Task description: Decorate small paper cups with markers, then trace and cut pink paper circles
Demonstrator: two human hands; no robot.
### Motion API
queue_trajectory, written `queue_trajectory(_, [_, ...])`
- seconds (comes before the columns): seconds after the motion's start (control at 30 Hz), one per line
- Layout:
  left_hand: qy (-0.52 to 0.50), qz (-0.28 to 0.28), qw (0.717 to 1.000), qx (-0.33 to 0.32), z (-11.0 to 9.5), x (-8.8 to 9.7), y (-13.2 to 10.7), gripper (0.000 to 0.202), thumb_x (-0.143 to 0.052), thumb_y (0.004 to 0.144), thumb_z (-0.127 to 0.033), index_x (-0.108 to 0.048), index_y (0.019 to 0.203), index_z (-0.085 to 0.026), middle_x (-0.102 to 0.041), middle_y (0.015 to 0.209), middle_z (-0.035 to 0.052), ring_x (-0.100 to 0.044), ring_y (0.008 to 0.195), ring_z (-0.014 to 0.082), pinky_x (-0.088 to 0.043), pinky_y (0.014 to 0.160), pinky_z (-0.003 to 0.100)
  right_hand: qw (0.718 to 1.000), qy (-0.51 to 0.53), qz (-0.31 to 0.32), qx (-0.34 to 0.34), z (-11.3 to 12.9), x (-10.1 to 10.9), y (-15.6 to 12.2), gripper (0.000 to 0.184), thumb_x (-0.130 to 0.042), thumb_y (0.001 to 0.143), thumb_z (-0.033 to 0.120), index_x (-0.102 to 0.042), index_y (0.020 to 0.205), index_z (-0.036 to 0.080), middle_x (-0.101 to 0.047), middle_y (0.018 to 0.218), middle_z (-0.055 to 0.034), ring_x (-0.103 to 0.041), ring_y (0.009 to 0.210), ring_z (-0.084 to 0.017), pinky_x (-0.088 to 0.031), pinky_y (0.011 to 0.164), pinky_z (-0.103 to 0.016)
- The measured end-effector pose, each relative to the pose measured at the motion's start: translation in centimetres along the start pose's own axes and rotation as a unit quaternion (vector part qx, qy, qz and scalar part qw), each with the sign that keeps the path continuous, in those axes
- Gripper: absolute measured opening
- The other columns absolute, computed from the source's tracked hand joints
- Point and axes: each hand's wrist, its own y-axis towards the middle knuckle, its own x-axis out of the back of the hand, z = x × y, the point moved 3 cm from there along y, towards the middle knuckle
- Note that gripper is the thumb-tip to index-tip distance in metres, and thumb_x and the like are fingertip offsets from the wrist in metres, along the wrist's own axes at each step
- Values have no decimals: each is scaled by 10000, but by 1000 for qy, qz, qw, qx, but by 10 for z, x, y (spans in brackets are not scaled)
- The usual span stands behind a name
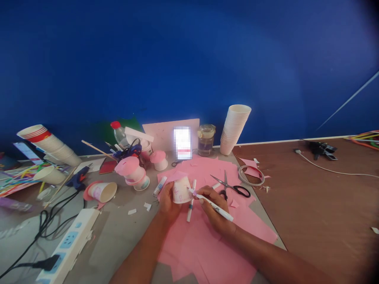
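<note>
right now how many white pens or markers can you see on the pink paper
3: one marker in the right hand, tip at the paper cup held by the left hand; one pen between the hands; one marker left of the cup. More may lie hidden.

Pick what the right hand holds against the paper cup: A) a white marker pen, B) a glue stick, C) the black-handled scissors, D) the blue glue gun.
A: the right hand has a white marker in its grip, tip touching the paper cup held by the left hand; the scissors lie on the pink paper.
</note>
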Motion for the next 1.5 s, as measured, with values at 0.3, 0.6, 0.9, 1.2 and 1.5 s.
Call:
queue_trajectory(0.3, [-1,-11,1000,7,-1,-1,-1,330,-519,780,-371,-689,868,-102,-711,829,93,-650,809,228,-500,807,363,1000,7,1,-5,1,0,0,141,-524,873,300,-641,894,223,-599,794,-33,-581,730,-169,-482,627,-287])
queue_trajectory(0.6, [-4,-3,1000,10,-3,-5,-2,359,-518,776,-393,-690,861,-89,-697,799,100,-637,790,229,-505,776,355,999,12,-13,-47,-1,1,1,156,-530,865,337,-631,852,218,-625,777,-36,-587,723,-179,-483,640,-300])
queue_trajectory(0.9, [-24,2,1000,15,-2,-5,-2,363,-501,788,-387,-691,872,-89,-702,835,112,-644,802,241,-508,780,372,996,41,-25,-74,-6,1,0,130,-546,851,326,-624,882,226,-638,784,-33,-606,745,-186,-498,644,-303])
queue_trajectory(1.2, [13,3,1000,6,2,1,0,379,-510,784,-408,-690,892,-93,-707,851,115,-642,813,238,-491,789,364,1000,29,-3,8,0,1,-1,118,-538,874,295,-622,933,236,-596,828,-33,-582,749,-175,-484,662,-303])
queue_trajectory(1.5, [10,-12,1000,-2,3,0,0,273,-556,755,-376,-661,773,-125,-647,699,58,-593,686,188,-475,686,308,1000,12,4,28,1,0,-1,107,-518,886,262,-607,938,236,-576,823,-24,-550,752,-167,-443,654,-286])
